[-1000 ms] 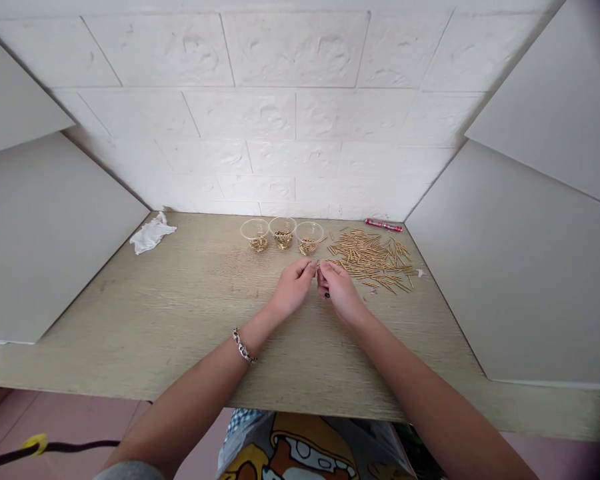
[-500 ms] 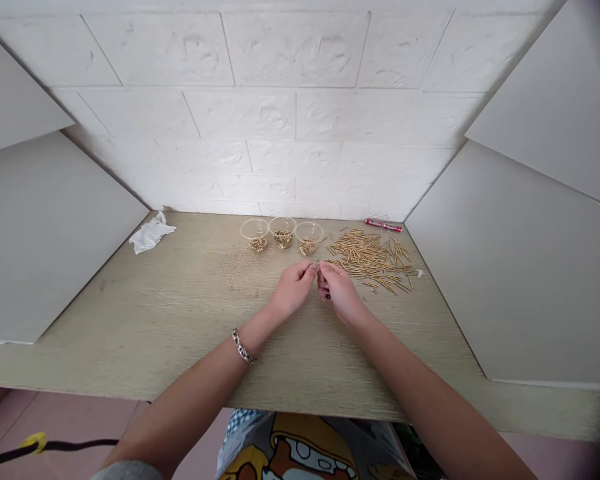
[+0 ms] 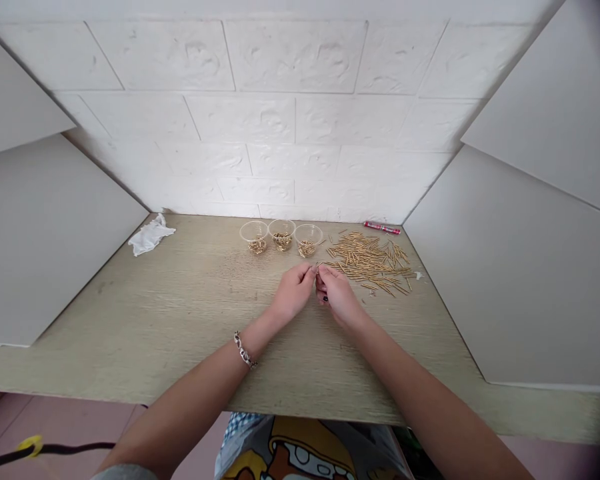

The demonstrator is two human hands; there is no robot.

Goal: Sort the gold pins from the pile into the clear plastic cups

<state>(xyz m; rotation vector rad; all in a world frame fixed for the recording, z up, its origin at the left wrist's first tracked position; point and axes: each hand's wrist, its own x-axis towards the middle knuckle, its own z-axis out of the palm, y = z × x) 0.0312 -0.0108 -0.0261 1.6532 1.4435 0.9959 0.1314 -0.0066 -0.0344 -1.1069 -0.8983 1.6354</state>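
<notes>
My left hand (image 3: 295, 290) and my right hand (image 3: 337, 293) meet over the middle of the table, fingertips pinched together. Whatever sits between the fingers is too small and too covered to name. Just beyond the hands stand three clear plastic cups, the left cup (image 3: 254, 237), the middle cup (image 3: 282, 235) and the right cup (image 3: 308, 241), each with small gold-coloured metal pieces in the bottom. Right of my right hand lies a spread pile of thin gold-coloured metal pins (image 3: 367, 259).
A crumpled white tissue (image 3: 151, 235) lies at the back left of the wooden table (image 3: 180, 320). A red and pink wrapped stick (image 3: 381, 227) rests by the wall at the back right. Small specks are scattered left of the cups. Pale panels stand on both sides.
The view has tilted very slightly, so everything sits a little lower. Both hands stay pinched together in nearly the same place.
</notes>
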